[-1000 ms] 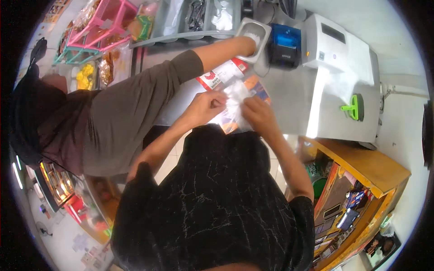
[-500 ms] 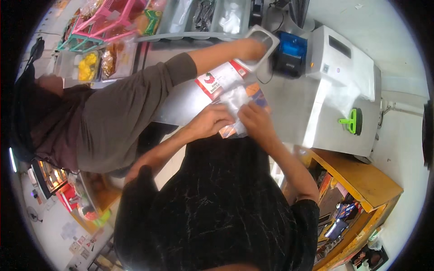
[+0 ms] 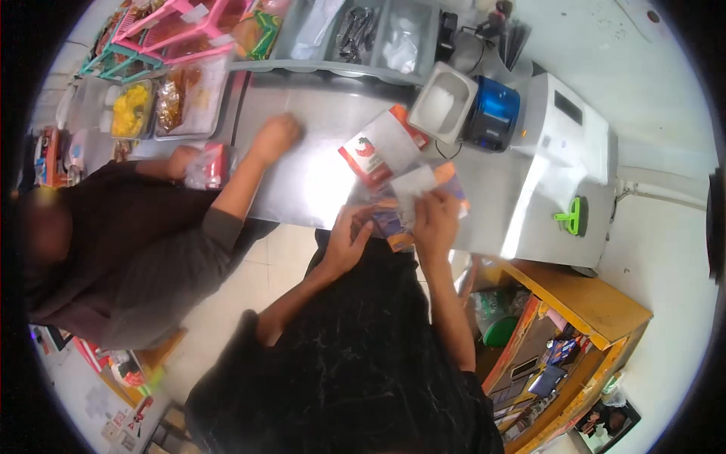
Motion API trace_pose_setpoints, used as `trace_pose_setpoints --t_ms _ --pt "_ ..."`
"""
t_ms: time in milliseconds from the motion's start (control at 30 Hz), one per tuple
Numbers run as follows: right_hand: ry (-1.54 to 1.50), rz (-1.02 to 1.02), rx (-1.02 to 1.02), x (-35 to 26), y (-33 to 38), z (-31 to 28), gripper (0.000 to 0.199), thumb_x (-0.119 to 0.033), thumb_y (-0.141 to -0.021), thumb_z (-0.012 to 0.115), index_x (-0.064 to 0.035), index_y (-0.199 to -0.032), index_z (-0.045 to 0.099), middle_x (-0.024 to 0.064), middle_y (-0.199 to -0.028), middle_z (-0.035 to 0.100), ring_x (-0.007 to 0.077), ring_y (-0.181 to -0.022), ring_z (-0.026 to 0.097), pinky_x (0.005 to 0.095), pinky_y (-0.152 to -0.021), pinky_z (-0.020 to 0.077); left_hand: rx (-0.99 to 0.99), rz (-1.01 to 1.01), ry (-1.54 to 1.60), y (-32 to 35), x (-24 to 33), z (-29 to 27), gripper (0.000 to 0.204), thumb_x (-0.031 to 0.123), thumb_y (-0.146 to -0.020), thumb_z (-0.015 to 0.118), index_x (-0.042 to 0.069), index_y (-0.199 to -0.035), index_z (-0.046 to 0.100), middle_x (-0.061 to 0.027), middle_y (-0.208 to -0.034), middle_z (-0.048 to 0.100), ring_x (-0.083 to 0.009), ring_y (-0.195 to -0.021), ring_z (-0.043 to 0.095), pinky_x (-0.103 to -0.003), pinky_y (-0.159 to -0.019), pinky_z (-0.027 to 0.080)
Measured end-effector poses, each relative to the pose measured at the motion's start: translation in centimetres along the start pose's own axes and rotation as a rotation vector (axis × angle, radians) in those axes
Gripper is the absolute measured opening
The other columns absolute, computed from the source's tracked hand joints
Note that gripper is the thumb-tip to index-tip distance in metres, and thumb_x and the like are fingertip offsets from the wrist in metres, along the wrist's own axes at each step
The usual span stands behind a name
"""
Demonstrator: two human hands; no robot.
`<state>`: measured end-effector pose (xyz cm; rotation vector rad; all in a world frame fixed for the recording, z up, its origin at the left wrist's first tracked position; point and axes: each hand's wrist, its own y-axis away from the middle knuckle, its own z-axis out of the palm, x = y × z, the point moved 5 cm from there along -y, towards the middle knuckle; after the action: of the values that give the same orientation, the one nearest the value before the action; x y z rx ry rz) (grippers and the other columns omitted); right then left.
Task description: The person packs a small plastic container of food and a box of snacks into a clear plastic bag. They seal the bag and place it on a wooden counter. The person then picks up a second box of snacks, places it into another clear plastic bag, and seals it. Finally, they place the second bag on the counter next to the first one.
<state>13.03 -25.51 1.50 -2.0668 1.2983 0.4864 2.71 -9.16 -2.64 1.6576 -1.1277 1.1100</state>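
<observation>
The other person's arm [image 3: 227, 197] has pulled back from the grey tray [image 3: 442, 102], fist now on the counter [image 3: 302, 174].

A black garment with thin, pale, crackle-like lines running across the fabric is being worn by the person, seen from above. The forearms are being left bare, so the sleeves are apparently short, though their ends are being lost in the fisheye curve near the lower edge. No rings, watch or bracelets are being shown on the left hand [image 3: 346, 244] or the right hand [image 3: 436, 224], and no gloves are being worn.
</observation>
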Motion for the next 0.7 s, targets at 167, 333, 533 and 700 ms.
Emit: trace_pose_setpoints --t_ms 167,333,533,700 --pt "-0.217 0.306 0.110 0.9 2.0 -2.0 0.020 0.002 -0.076 0.058 0.0039 -0.095 0.061 0.0172 -0.088 0.060 0.0340 -0.086 0.056 0.0396 -0.081 0.0453 0.044 -0.162 0.174 1.3 -4.4 0.0 0.042 0.014 -0.094 0.058 0.001 -0.130 0.041 -0.0114 -0.111 0.052 -0.0164 -0.090 0.052 -0.029 -0.078 0.046" --pt "-0.101 0.135 0.087 -0.2 2.7 -3.4 0.024 0.005 -0.070 0.048 0.0043 -0.092 0.059 0.0167 -0.081 0.059 0.0352 -0.079 0.057 0.0406 -0.078 0.0461 0.047 -0.284 0.264 0.7 -7.4 0.6 0.044 0.018 -0.095 0.057 0.000 -0.131 0.040 -0.0142 -0.114 0.052 -0.0212 -0.097 0.053 -0.033 -0.085 0.046" --pt "-0.013 0.138 0.272 0.7 7.4 -8.6 0.024 0.003 -0.077 0.047 0.0060 -0.096 0.062 0.0167 -0.071 0.057 0.0312 -0.062 0.055 0.0387 -0.060 0.0446 0.222 -0.012 -0.090 -1.3 -7.5 0.1 0.056 0.017 -0.086 0.066 -0.003 -0.131 0.040 -0.0201 -0.122 0.044 -0.0294 -0.109 0.047 -0.037 -0.091 0.043" --pt "0.144 0.632 0.591 4.3 18.2 -20.8 0.016 -0.008 -0.089 0.049 0.0032 -0.089 0.061 0.0086 -0.059 0.052 0.0156 -0.053 0.049 0.0313 -0.052 0.0397 0.495 0.518 -1.046 -5.0 -9.6 2.1 0.054 0.022 -0.086 0.066 -0.010 -0.124 0.044 -0.0271 -0.128 0.045 -0.0424 -0.113 0.043 -0.050 -0.094 0.038"
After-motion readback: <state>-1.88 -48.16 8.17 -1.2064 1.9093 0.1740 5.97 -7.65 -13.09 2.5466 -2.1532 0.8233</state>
